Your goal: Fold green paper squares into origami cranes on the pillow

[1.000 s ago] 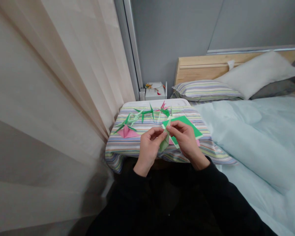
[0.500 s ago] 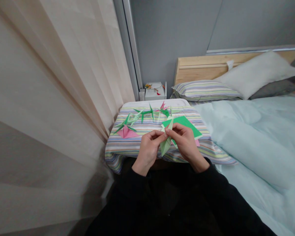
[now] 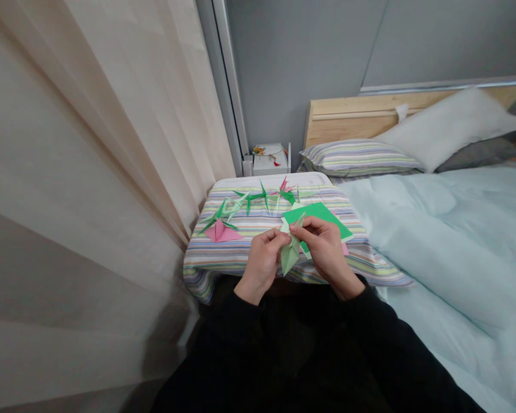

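Between my two hands is a pale green folded origami paper (image 3: 290, 258), long and pointed at its lower end. My left hand (image 3: 263, 258) pinches its left side between thumb and fingers. From the right, my right hand (image 3: 323, 244) grips it near the upper part, thumb against the paper. Just beyond and under the right hand lie flat green paper sheets (image 3: 316, 211), stacked with pale green and pink edges showing. Left of my hands, a pink folded paper (image 3: 221, 231) rests on the striped cloth (image 3: 249, 261).
Several green folded cranes (image 3: 258, 198) and a pink one (image 3: 284, 186) stand along the far side of the cloth-covered table. A white box (image 3: 270, 160) with small colourful items is behind. A curtain (image 3: 112, 143) hangs left; a bed (image 3: 447, 218) adjoins right.
My left hand has shifted slightly right, closer to my right hand. The paper's upper tip leans a little more to the right; both hands still hold it.
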Available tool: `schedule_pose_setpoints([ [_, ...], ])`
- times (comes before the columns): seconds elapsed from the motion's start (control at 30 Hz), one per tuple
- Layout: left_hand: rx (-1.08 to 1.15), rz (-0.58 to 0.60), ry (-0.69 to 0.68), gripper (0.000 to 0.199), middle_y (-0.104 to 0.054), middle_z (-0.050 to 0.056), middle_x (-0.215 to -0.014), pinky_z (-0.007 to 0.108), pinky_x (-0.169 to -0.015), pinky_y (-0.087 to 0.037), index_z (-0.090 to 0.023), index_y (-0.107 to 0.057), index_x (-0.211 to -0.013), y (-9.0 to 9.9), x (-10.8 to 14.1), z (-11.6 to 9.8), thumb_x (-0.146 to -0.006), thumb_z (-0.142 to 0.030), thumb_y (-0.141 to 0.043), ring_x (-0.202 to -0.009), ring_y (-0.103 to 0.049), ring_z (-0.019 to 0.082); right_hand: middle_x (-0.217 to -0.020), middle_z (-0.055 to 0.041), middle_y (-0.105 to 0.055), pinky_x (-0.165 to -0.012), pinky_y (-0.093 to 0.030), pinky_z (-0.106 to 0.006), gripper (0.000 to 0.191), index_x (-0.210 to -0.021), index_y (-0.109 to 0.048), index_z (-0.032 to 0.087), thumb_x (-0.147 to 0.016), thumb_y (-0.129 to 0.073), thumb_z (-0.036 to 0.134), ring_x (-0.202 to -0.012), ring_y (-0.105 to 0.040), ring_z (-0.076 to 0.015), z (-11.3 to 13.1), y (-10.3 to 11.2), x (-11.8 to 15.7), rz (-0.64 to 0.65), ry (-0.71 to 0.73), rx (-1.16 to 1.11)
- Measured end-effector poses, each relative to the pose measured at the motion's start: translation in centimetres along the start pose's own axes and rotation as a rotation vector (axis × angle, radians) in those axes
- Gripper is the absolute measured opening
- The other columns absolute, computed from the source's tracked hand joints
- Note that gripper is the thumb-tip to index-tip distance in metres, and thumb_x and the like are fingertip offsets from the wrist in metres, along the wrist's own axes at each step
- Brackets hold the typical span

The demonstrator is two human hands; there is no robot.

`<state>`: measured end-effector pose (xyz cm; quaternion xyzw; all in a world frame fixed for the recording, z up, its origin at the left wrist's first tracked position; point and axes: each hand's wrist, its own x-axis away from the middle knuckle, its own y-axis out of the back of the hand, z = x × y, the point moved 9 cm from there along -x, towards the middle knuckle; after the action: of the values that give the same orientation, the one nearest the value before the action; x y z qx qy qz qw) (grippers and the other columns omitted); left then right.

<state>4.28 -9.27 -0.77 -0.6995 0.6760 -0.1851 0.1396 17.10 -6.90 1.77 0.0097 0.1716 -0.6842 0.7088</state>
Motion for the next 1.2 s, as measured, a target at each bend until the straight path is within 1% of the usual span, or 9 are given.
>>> schedule_pose_setpoints([
  [0.3, -0.089, -0.021, 0.006, 0.015, -0.049, -0.003, -0.053, 0.025, -0.057, -0.032, -0.017, -0.061, -0.053, 1.1, -0.1, 1.5, -0.06, -0.022, -0.073, -0.054, -0.041, 0.009, -0.061, 0.0027, -0.061, -0.059, -0.037, -0.029, 0.024, -0.06, -0.067, 0.02, -0.065, -0.088, 0.031, -0.059, -0.048, -0.0119, -0.6, 1.3, -0.2, -0.126, -0.018, -0.123],
  [0.47, -0.185, -0.019, -0.033, 0.014, -0.055, 0.0, -0.056, 0.027, -0.065, -0.039, -0.016, -0.063, -0.052, 2.2, -0.1, 1.7, -0.063, -0.021, -0.07, -0.062, -0.049, 0.012, -0.058, 0.0047, -0.052, -0.058, -0.039, -0.029, 0.037, -0.056, -0.056, 0.022, -0.064, -0.089, 0.037, -0.058, -0.047, -0.0119, 0.8, 4.1, -1.3, -0.26, 0.058, -0.206],
  [0.57, -0.203, -0.006, -0.142, 0.015, -0.063, 0.002, -0.068, 0.028, -0.068, -0.041, -0.017, -0.068, -0.064, 1.5, -0.2, 0.1, -0.073, -0.029, -0.071, -0.069, -0.054, 0.015, -0.058, 0.004, -0.051, -0.059, -0.04, -0.03, 0.035, -0.056, -0.058, 0.022, -0.067, -0.088, 0.036, -0.058, -0.046, -0.0123, 0.9, 3.3, -1.5, -0.154, 0.017, -0.124],
  [0.67, -0.331, 0.108, -0.245, 0.021, -0.066, 0.002, -0.077, 0.028, -0.067, -0.039, -0.017, -0.074, -0.08, -1.1, -0.1, -2.0, -0.078, -0.038, -0.078, -0.072, -0.055, 0.016, -0.055, 0.0043, -0.049, -0.059, -0.038, -0.031, 0.035, -0.053, -0.058, 0.021, -0.068, -0.087, 0.036, -0.057, -0.043, -0.0121, 0.3, 1.5, -0.6, -0.09, -0.034, -0.096],
  [0.77, -0.476, 0.147, -0.275, 0.031, -0.056, -0.001, -0.063, 0.027, -0.061, -0.032, -0.017, -0.068, -0.064, -2.4, 0.1, -2.8, -0.076, -0.041, -0.083, -0.063, -0.045, 0.013, -0.055, 0.0035, -0.05, -0.059, -0.037, -0.03, 0.033, -0.051, -0.059, 0.021, -0.065, -0.087, 0.033, -0.058, -0.043, -0.0121, 0.1, 0.7, -0.1, -0.087, -0.076, -0.139],
  [0.87, -0.462, 0.155, -0.227, 0.037, -0.051, -0.002, -0.057, 0.027, -0.058, -0.03, -0.017, -0.065, -0.058, -1.9, 0.3, -2.2, -0.076, -0.043, -0.083, -0.058, -0.041, 0.012, -0.059, 0.0017, -0.053, -0.058, -0.038, -0.029, 0.029, -0.051, -0.062, 0.02, -0.059, -0.087, 0.03, -0.062, -0.046, -0.0128, 0.7, 1.9, -1.0, -0.14, -0.103, -0.223],
  [1.0, -0.35, 0.095, -0.141, 0.039, -0.05, -0.003, -0.056, 0.027, -0.057, -0.029, -0.016, -0.064, -0.057, -0.1, 0.3, -0.9, -0.071, -0.043, -0.086, -0.055, -0.04, 0.01, -0.065, 0.0, -0.058, -0.058, -0.039, -0.028, 0.021, -0.06, -0.069, 0.021, -0.062, -0.086, 0.032, -0.065, -0.049, -0.0138, 2.7, 4.8, -2.4, -0.261, 0.017, -0.225],
  [1.07, -0.274, 0.047, -0.134, 0.037, -0.052, -0.003, -0.057, 0.026, -0.057, -0.031, -0.015, -0.066, -0.06, 0.5, 0.1, -0.8, -0.071, -0.043, -0.087, -0.056, -0.042, 0.009, -0.068, -0.0009, -0.062, -0.06, -0.041, -0.028, 0.024, -0.062, -0.069, 0.021, -0.07, -0.084, 0.038, -0.066, -0.051, -0.0139, 3.0, 4.4, -2.2, -0.216, 0.063, -0.102],
  [1.2, -0.178, 0.016, -0.149, 0.032, -0.067, 0.0, -0.071, 0.025, -0.063, -0.041, -0.014, -0.073, -0.08, 0.5, -0.2, -1.2, -0.067, -0.039, -0.09, -0.063, -0.055, 0.012, -0.067, 0.0002, -0.064, -0.063, -0.043, -0.03, 0.022, -0.073, -0.073, 0.021, -0.079, -0.08, 0.041, -0.063, -0.052, -0.0142, 2.1, 1.4, -0.4, -0.02, 0.073, 0.106],
])
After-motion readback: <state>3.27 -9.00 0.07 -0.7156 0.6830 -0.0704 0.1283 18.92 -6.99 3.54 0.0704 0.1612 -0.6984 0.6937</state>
